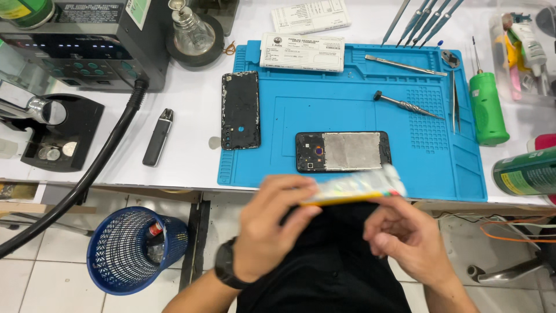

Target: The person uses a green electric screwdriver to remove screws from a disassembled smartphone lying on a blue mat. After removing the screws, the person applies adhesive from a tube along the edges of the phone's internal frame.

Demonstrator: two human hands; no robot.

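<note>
Both hands are at the desk edge, below the blue mat (pixel 370 168). The left hand (pixel 278 223) pinches the left end of a flat pack (pixel 353 186) with a yellow edge, fingers closed on it. It's motion-blurred, probably a phone battery. Its long axis runs left-right, right end tilted slightly up. The right hand (pixel 405 232) sits just under the right end, fingers curled, touching or nearly. The opened phone (pixel 343 152) lies just beyond on the mat, its back cover (pixel 240 110) further left.

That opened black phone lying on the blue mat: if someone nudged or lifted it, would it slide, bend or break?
The opened phone lies flat, so it probably would not tip or roll. The blue mat looks rubbery, so it likely grips rather than slides. With the back off and insides exposed, it is probably delicate.
</note>
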